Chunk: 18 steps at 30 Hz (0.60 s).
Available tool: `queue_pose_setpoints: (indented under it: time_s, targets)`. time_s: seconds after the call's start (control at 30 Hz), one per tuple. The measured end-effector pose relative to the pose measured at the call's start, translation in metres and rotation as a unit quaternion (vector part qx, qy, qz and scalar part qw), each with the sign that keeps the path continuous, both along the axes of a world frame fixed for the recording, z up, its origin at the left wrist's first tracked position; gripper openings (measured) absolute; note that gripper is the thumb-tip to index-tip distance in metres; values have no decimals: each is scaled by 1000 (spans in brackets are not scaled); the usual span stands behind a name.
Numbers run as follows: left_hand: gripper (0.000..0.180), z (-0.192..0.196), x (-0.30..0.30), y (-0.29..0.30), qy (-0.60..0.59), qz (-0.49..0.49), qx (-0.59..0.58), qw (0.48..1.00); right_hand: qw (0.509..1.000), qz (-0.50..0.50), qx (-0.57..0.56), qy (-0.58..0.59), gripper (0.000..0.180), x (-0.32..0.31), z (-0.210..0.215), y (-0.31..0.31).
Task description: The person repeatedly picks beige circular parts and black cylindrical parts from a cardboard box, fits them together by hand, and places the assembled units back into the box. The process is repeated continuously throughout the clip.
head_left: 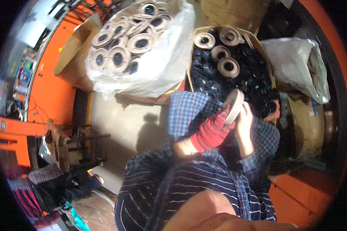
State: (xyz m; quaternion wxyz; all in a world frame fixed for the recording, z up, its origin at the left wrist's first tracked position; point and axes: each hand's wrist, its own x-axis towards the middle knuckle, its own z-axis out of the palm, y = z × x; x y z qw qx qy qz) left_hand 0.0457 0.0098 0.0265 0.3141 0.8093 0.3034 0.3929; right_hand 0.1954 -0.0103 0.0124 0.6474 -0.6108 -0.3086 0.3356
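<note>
My left hand (214, 131), in a red and dark striped glove, grips a beige round flanged ring (234, 107) that is held up on edge. My bare right hand (244, 122) presses against the ring's right side, its fingers bent upward along it. Just beyond both hands is a carton (272, 73) lined with many glossy black parts (204, 73). Several similar beige rings (228, 67) with dark centres lie on top of those parts. The fingertips of my left hand are hidden behind the ring.
At the far left of the carton, a white plastic bag (169, 54) holds many beige rings (118, 59). A silvery sack (297, 63) lies at the right. Orange panels (52, 100) stand at the left, near a dark metal frame (81, 142). Pale floor (123, 119) shows beside my knees.
</note>
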Motion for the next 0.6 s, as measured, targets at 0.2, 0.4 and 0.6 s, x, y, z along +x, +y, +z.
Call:
queue_pose_setpoints:
  time_s: [0.2, 0.4, 0.6]
  targets:
    - [57, -17, 8, 14, 8, 56, -239, 969, 988, 26, -138, -69, 32, 5, 15, 11]
    - [47, -10, -21, 47, -69, -75, -242, 965, 860, 82, 44, -503, 62, 28, 33, 11]
    - [43, 11, -23, 41, -55, -65, -263, 961, 877, 114, 54, -463, 60, 33, 30, 13]
